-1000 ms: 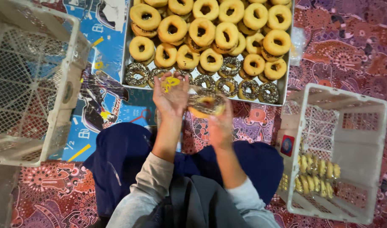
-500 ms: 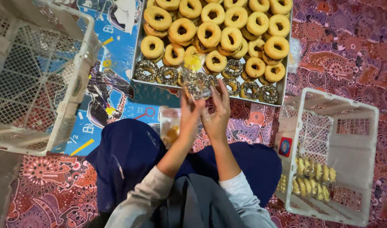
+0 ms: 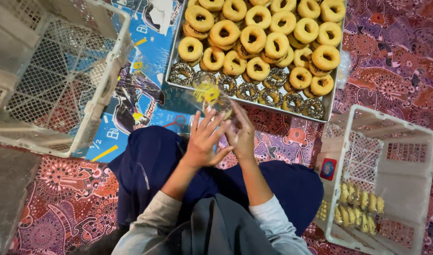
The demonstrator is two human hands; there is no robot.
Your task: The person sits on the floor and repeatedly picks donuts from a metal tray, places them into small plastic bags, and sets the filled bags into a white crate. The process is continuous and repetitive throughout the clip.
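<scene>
head view: left hand (image 3: pixel 204 141) and right hand (image 3: pixel 241 134) meet above the lap, fingers curled about a clear plastic bag with a yellow-glazed doughnut inside (image 3: pixel 212 97), held just before the near edge of a metal tray (image 3: pixel 254 101). the tray carries rows of yellow-glazed ring doughnuts (image 3: pixel 259 35) and a front row of dark sprinkled doughnuts (image 3: pixel 247 89). a white plastic crate holding wrapped yellow doughnuts (image 3: pixel 377 184) sits at right; another white lattice crate (image 3: pixel 56 80) at left, both on the patterned red floor mat (image 3: pixel 51 198).
</scene>
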